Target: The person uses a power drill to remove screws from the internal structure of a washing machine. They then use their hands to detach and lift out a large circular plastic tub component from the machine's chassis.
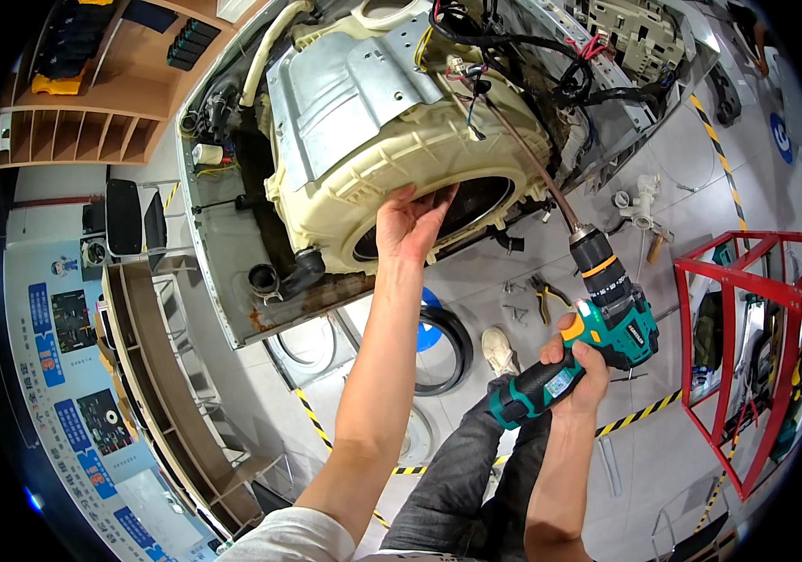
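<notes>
A cream plastic washing machine tub [326, 220] sits inside an opened metal cabinet [209, 272], with a grey metal plate [354, 89] over its top. My left hand [410, 225] reaches to the upper rim of the tub's round opening, fingers curled over the edge and thumb on the outside. In my right hand [579, 370] is a green and black cordless drill [621, 323], gripped round its handle. Its long thin bit [537, 164] slants up past the tub's right side to loose wires and a connector [465, 67], where the tip is hard to make out.
Black cable bundles [574, 84] hang over the cabinet's right side. A red metal frame [734, 272] stands at the right. On the tiled floor lie pliers [546, 298], a black ring gasket [457, 351] and a white pump-like part [643, 201]. Wooden shelving [134, 272] lines the left.
</notes>
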The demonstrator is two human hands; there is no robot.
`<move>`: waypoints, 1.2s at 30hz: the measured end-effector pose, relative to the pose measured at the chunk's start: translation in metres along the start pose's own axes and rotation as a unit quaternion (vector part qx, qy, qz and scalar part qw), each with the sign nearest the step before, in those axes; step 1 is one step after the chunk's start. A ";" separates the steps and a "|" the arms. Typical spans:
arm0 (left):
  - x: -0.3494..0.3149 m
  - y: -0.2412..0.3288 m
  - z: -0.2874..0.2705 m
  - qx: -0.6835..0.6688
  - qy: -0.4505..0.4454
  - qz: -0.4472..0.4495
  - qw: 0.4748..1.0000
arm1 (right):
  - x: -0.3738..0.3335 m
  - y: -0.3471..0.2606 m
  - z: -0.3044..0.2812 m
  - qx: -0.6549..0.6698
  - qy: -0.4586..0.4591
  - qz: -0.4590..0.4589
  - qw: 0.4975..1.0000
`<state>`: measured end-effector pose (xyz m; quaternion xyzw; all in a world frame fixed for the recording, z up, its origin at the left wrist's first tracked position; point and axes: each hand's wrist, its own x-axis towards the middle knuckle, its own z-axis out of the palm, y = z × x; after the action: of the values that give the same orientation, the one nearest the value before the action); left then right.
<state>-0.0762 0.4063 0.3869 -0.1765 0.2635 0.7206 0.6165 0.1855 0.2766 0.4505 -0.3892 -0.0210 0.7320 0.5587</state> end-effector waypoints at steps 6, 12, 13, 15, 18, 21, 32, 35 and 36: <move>0.001 0.001 -0.003 0.018 0.006 0.002 1.000 | -0.003 0.000 -0.011 0.035 -0.015 0.007 0.999; -0.028 -0.005 0.009 0.235 0.075 -0.149 0.958 | -0.016 -0.007 -0.021 0.050 -0.007 -0.010 0.999; -0.036 -0.010 0.015 0.316 0.120 -0.186 0.923 | -0.019 -0.009 -0.023 0.044 0.001 -0.020 0.999; -0.052 -0.029 0.030 0.561 0.013 -0.094 0.823 | -0.028 -0.016 -0.029 0.008 0.022 -0.028 0.999; -0.050 -0.055 0.070 0.783 -0.164 0.135 0.585 | -0.042 -0.027 -0.042 -0.018 0.014 -0.029 0.999; -0.014 -0.074 0.114 0.865 -0.270 0.352 0.234 | -0.065 -0.032 -0.057 -0.019 0.051 -0.033 0.998; 0.034 -0.057 0.163 0.846 -0.163 0.221 -0.457 | -0.121 -0.038 -0.094 0.007 0.091 0.007 0.996; 0.054 -0.061 0.163 0.828 -0.119 0.190 -0.515 | -0.127 -0.041 -0.096 0.022 0.096 0.017 0.995; 0.059 -0.062 0.163 0.826 -0.101 0.163 -0.530 | -0.129 -0.043 -0.096 0.019 0.092 0.017 0.995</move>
<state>-0.0146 0.5569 0.4729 -0.7188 -0.4222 0.4809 0.2716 0.2864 0.1462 0.4745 -0.4445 0.0515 0.7026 0.5533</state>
